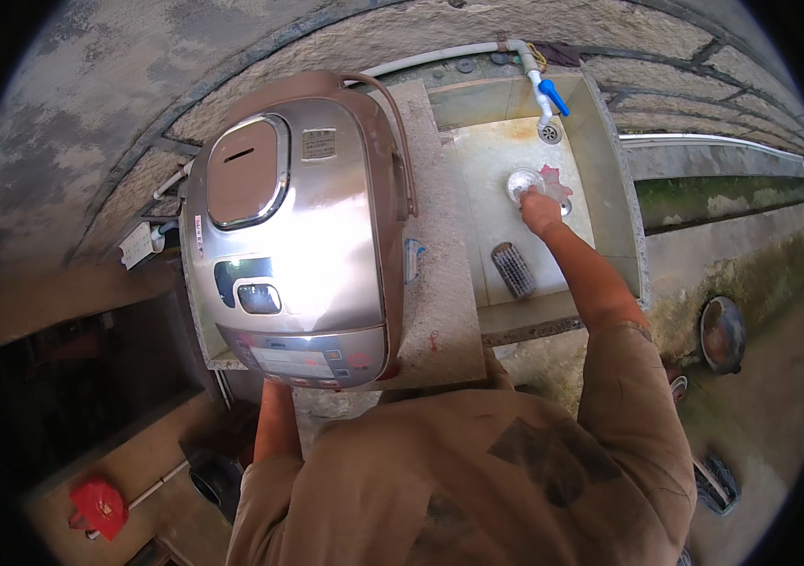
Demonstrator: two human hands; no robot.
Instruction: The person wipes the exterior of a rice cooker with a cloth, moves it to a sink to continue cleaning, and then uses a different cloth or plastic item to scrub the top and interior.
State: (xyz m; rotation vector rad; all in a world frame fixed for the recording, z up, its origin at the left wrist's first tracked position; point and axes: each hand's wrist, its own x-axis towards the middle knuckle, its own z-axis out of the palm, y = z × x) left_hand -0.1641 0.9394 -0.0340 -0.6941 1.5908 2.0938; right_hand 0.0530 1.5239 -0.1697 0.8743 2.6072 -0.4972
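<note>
A large silver and brown Midea rice cooker sits on a stone ledge at the left of a tiled sink. Down in the sink, my right hand has its fingers on a small round clear or metallic bowl. Beside that bowl lies a pink and whitish cloth or bag. Nearer to me, a scrubbing brush rests on the sink floor with its bristles up. The rice cooker hides my left hand; only the forearm shows below its front.
A white pipe tap with a blue lever stands over a drain strainer at the sink's back. The stone ledge separates the cooker from the basin. A metal basin is at the right; a red bag is at the lower left.
</note>
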